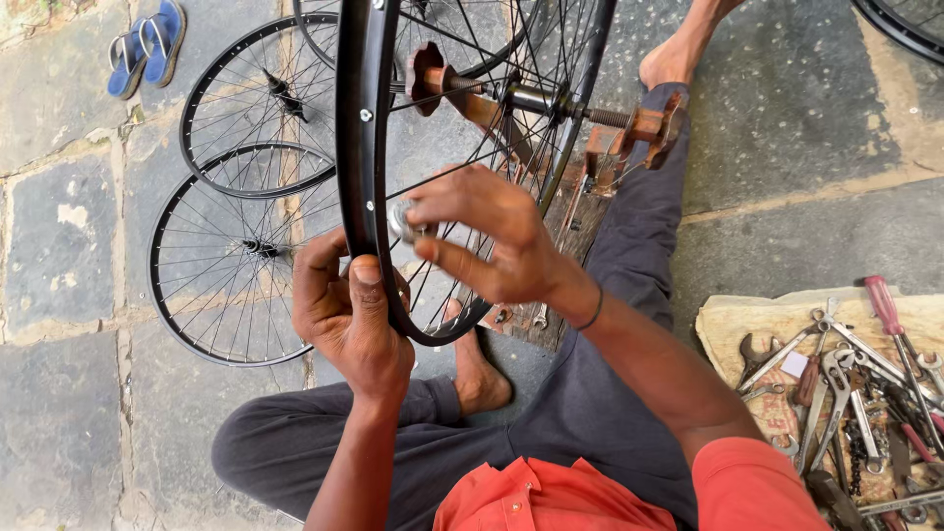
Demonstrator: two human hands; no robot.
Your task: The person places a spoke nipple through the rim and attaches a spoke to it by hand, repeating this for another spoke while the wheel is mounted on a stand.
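Wheel rim [362,128], left hand [346,320], right hand [487,236] gripping

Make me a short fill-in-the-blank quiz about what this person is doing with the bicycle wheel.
1. The left hand grips the black ____ of the upright wheel.
2. The right hand pinches a small silver ____-coloured tool among the spokes.
3. Two spare wheels lie ____ on the stone floor.
4. Blue ____ lie top left.

Missing words: rim; metal; flat; sandals
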